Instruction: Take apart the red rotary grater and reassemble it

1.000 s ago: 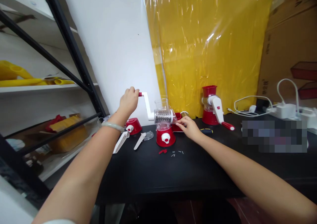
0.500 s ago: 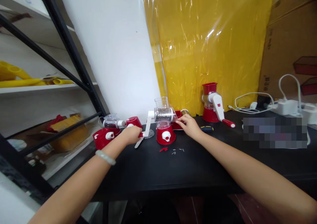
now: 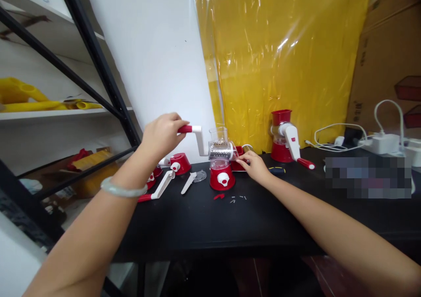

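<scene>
A rotary drum grater (image 3: 222,176) with a red base, a clear housing and a metal drum (image 3: 222,150) stands upright on the black table. My left hand (image 3: 162,132) is closed round the red grip of its white crank handle (image 3: 199,141), which points upward to the left of the drum. On the other side, my right hand (image 3: 255,163) pinches the clear flared mouth of the housing. In front of the base lie small red pieces (image 3: 219,196) and thin light slivers (image 3: 242,197). A loose crank handle (image 3: 164,185) rests below my left hand.
Another assembled grater (image 3: 282,137) stands at the back right. A red base (image 3: 180,163), a white flat piece (image 3: 188,183) and a clear disc (image 3: 200,176) lie to the left. A screwdriver handle (image 3: 276,170), white cables (image 3: 329,137) and a shelf rack (image 3: 98,60) are nearby.
My left hand has swung the crank handle from low to high, uncovering the loose crank handle below. My right hand keeps its hold on the housing. The view has shifted slightly.
</scene>
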`<control>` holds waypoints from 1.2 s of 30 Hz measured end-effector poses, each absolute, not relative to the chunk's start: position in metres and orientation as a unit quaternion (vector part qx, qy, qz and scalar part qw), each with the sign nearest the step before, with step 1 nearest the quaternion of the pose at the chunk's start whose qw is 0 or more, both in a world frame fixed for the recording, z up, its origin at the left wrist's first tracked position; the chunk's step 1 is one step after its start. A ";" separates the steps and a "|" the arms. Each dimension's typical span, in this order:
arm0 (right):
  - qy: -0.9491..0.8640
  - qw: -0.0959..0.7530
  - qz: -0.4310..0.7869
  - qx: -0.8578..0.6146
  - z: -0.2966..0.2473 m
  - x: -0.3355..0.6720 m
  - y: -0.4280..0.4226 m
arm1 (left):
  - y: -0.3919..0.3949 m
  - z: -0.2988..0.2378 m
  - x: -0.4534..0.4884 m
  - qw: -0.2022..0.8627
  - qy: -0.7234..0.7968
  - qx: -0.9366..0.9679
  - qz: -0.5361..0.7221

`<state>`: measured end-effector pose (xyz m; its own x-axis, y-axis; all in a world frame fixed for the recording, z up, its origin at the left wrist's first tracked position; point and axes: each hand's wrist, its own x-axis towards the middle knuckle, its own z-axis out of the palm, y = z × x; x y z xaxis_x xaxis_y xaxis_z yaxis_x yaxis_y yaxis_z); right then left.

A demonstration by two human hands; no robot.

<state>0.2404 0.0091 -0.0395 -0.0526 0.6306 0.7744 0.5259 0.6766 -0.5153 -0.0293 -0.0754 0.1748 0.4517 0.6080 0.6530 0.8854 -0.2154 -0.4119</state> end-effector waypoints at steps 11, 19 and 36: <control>-0.728 0.556 0.032 -0.400 -0.034 0.239 0.005 | 0.040 0.134 -0.043 0.438 -0.530 -0.691 -0.223; -0.729 0.551 0.041 -0.405 -0.035 0.240 0.006 | 0.048 0.071 -0.069 0.200 -0.613 -0.764 0.020; -0.730 0.551 0.030 -0.402 -0.037 0.241 0.007 | -0.082 0.170 -0.053 0.147 -0.549 -0.810 -0.143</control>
<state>0.2406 0.0069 -0.0373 -0.0689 0.6204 0.7813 0.5545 0.6748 -0.4870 -0.0535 -0.0823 0.1698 0.3557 0.8476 0.3938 0.9319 -0.3536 -0.0809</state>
